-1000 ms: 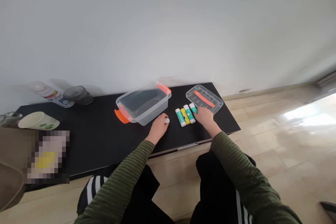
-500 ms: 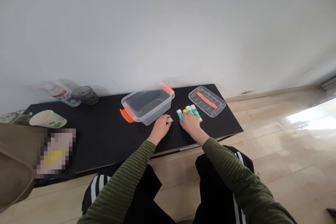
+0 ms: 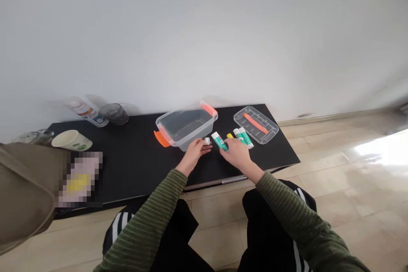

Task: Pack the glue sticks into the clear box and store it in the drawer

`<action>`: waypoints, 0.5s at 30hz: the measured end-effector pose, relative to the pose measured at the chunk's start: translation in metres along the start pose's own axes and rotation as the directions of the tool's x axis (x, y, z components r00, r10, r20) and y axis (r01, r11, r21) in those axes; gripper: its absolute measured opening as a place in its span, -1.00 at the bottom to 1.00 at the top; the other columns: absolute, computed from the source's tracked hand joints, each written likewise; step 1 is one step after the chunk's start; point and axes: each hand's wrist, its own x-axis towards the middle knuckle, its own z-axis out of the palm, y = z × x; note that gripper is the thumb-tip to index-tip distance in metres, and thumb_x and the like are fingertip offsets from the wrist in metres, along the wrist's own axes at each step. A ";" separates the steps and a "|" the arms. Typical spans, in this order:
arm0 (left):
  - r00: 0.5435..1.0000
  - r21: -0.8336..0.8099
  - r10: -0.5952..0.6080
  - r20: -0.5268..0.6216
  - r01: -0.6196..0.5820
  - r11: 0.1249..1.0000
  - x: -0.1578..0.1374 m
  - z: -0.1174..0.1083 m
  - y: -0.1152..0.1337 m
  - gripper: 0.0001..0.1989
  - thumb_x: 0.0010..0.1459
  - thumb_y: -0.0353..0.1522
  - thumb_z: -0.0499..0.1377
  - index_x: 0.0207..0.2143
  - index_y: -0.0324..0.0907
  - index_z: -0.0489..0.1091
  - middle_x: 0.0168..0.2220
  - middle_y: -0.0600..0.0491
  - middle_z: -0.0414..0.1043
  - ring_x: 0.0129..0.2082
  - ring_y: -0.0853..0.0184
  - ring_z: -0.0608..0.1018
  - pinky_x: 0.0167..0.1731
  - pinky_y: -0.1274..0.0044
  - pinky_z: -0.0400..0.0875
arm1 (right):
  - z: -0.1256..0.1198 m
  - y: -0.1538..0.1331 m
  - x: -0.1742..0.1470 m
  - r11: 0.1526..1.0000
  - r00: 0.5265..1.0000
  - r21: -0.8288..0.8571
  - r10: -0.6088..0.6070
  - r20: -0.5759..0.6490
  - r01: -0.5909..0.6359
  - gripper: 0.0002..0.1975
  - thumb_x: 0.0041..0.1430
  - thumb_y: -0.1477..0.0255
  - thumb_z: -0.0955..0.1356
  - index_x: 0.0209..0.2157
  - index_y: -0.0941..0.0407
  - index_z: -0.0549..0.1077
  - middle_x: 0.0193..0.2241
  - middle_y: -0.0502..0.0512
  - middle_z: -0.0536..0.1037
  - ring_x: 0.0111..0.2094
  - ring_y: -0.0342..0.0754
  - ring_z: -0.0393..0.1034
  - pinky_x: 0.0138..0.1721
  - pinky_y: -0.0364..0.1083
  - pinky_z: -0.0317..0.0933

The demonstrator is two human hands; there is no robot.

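My left hand pinches a small white cap between thumb and fingers, in front of the clear plastic box. Whether more lies behind the fingers is hidden. With its thumb and fingers my right hand grips the lower end of a green-and-white glue stick, tilted toward the left hand. Beyond the right hand's knuckles lie two more glue sticks side by side, and a yellow-ended stick is partly covered by the fingers.
A clear lid with an orange handle lies on the black table at right. To the left stand a paper cup, a dark glass and a spray can. Someone's brown sleeve shows at far left.
My right hand has raised one glue stick apart from the others, angling it leftward. My left hand has lifted slightly with the white cap. The view has shifted a little.
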 end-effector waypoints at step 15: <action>0.989 0.001 0.069 0.131 -0.070 0.998 -0.021 0.004 0.011 -0.66 0.00 -0.23 0.40 -0.23 -0.25 0.49 -0.28 0.01 0.54 -0.27 0.37 0.58 -0.07 0.43 0.49 | -0.006 0.008 -0.026 0.965 0.977 0.157 -0.203 -0.064 0.210 -0.68 0.31 0.28 0.29 0.03 0.07 0.46 -0.11 0.16 0.58 -0.05 0.02 0.45 -0.13 -0.11 0.24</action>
